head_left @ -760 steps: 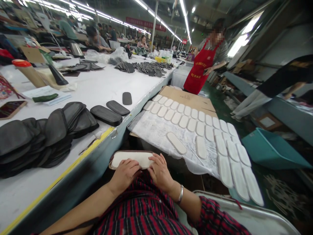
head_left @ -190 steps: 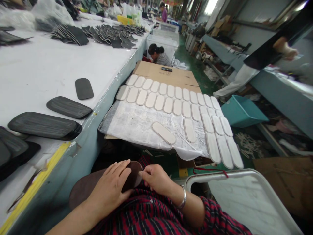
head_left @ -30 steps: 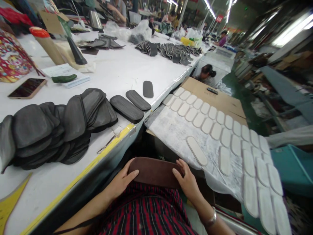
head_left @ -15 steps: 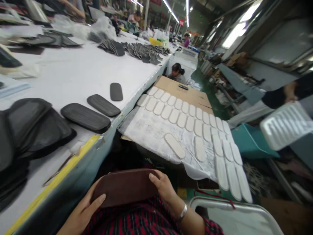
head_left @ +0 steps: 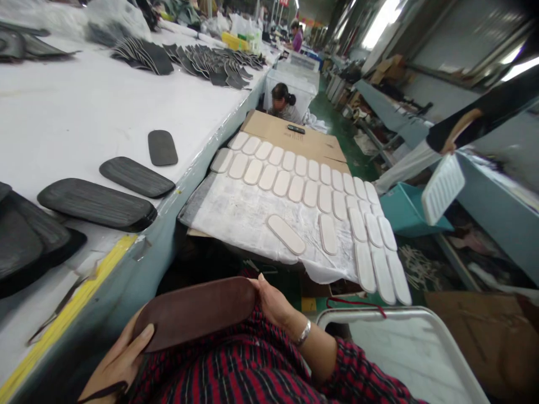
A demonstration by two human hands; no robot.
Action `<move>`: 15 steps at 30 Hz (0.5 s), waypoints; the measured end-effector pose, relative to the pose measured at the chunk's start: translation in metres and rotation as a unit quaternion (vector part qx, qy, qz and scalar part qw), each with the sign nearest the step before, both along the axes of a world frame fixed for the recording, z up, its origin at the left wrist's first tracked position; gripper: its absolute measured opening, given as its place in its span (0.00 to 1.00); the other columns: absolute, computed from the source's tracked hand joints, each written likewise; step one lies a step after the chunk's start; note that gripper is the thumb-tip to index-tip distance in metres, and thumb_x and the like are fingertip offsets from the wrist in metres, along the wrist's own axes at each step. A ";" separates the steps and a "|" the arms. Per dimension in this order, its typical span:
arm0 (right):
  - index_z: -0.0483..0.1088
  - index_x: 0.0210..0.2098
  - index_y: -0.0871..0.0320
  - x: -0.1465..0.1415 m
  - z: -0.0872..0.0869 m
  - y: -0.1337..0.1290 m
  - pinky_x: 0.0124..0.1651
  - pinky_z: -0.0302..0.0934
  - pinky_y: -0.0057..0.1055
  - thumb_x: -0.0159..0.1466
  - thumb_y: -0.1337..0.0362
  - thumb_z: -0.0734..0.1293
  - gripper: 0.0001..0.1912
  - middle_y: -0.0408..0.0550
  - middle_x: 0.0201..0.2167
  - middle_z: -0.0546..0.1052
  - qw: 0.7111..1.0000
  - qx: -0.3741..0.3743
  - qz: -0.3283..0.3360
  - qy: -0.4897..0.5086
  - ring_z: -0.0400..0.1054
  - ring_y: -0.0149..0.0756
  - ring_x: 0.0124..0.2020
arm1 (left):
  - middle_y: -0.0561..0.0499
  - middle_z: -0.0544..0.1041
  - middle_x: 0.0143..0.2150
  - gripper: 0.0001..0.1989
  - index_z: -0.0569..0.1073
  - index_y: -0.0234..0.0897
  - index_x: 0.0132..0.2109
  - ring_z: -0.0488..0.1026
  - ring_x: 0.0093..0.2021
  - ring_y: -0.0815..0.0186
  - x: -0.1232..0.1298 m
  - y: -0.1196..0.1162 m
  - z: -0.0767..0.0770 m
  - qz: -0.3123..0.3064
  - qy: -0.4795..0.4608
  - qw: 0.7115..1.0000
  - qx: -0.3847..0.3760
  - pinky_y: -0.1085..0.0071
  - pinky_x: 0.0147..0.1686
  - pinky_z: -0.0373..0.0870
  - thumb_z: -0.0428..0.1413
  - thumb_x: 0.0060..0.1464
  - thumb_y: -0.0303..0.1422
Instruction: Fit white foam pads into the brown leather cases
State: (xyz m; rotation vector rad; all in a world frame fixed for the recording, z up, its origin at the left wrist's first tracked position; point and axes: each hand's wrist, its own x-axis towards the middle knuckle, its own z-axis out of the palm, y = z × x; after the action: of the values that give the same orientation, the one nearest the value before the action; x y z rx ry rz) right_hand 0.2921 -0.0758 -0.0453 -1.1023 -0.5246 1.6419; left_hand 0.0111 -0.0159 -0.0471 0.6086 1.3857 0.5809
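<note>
A dark brown oval leather-like panel (head_left: 197, 314) is held low in front of me, its left end tilted down. My left hand (head_left: 126, 348) grips that end, thumb on the face and fingers behind. At the other end my right hand (head_left: 272, 300) is closed at the edge, thumb raised near the rim and some fingers hidden behind the panel. On the white table to the left lie black oval panels (head_left: 96, 203), a thinner black one (head_left: 137, 177) and a small dark piece (head_left: 162, 147).
A low board (head_left: 219, 216) ahead bears rows of pale oval pieces (head_left: 282, 183), with two lying apart. A white-rimmed tray (head_left: 429, 312) stands at right front. Beyond are a teal bin (head_left: 404, 207), a person crouching, and another person holding a pale ribbed panel (head_left: 443, 188).
My view has swung right. My right thumb has come off the panel's face to its edge. The person at right has shifted the ribbed panel, which now hangs more upright.
</note>
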 end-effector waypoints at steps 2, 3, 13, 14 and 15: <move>0.70 0.48 0.60 0.005 0.002 -0.005 0.57 0.51 0.40 0.63 0.43 0.54 0.30 0.51 0.44 0.73 0.998 0.027 0.017 -0.046 0.64 0.40 0.49 | 0.55 0.74 0.51 0.35 0.59 0.52 0.60 0.70 0.52 0.57 0.004 0.001 0.006 0.030 -0.023 0.999 -0.038 0.64 0.52 0.67 0.61 0.45 0.38; 0.70 0.49 0.59 0.008 0.003 -0.007 0.58 0.50 0.39 0.64 0.44 0.55 0.28 0.50 0.46 0.72 0.995 0.038 0.030 -0.085 0.63 0.40 0.50 | 0.55 0.75 0.50 0.34 0.60 0.52 0.59 0.71 0.51 0.58 0.005 0.000 0.008 0.037 -0.029 0.998 -0.047 0.65 0.50 0.69 0.61 0.45 0.37; 0.60 0.55 0.59 0.025 0.018 -0.014 0.53 0.56 0.38 0.61 0.57 0.63 0.25 0.50 0.48 0.70 0.906 0.081 0.219 -0.353 0.64 0.40 0.49 | 0.53 0.77 0.46 0.32 0.59 0.49 0.60 0.74 0.46 0.62 0.009 -0.011 0.013 0.051 -0.051 0.997 -0.031 0.72 0.48 0.70 0.59 0.49 0.32; 0.57 0.57 0.60 0.024 0.016 -0.017 0.54 0.56 0.39 0.58 0.56 0.66 0.30 0.51 0.49 0.69 0.903 0.087 0.222 -0.357 0.64 0.41 0.49 | 0.53 0.77 0.46 0.31 0.60 0.50 0.60 0.74 0.46 0.62 0.010 -0.011 0.014 0.059 -0.051 0.996 -0.031 0.72 0.48 0.70 0.59 0.50 0.31; 0.54 0.58 0.60 0.023 0.015 -0.020 0.54 0.56 0.38 0.55 0.56 0.70 0.36 0.52 0.51 0.68 0.902 0.096 0.220 -0.358 0.63 0.41 0.50 | 0.53 0.77 0.46 0.30 0.60 0.49 0.60 0.74 0.46 0.63 0.011 -0.011 0.016 0.066 -0.048 0.996 -0.030 0.72 0.48 0.70 0.58 0.50 0.29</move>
State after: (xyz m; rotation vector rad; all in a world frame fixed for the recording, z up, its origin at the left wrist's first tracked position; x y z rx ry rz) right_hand 0.3150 -0.0956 -0.0307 -1.5026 -1.4738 1.4643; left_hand 0.0218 -0.0267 -0.0310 0.4379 1.3538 0.6635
